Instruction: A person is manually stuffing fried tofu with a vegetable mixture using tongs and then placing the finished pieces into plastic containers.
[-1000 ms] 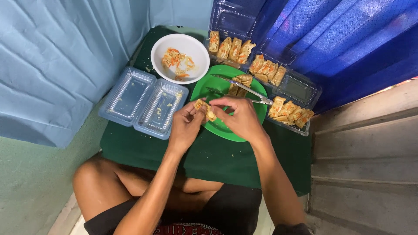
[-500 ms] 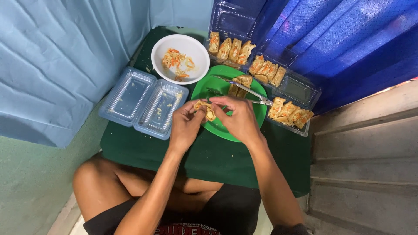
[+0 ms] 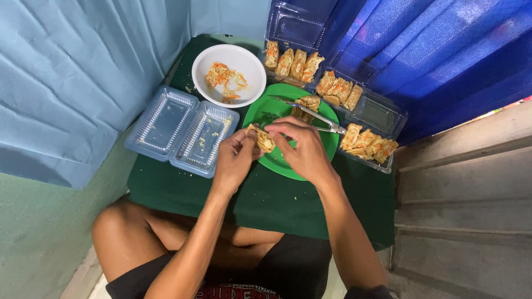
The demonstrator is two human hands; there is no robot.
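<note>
Makeshift food-packing corner: blue tarpaulin [image 3: 83, 72], plastic trays of rolls [image 3: 366, 141].

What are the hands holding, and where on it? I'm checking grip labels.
A stuffed golden-brown food piece, pinched between both hands above the green plate: left hand at its left end, right hand at its right side.

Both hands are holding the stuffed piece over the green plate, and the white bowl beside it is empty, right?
Not quite. In the head view the white bowl is not empty: it holds a small heap of orange and pale filling. The rest stands: the left hand and right hand hold the stuffed piece over the green plate.
</note>
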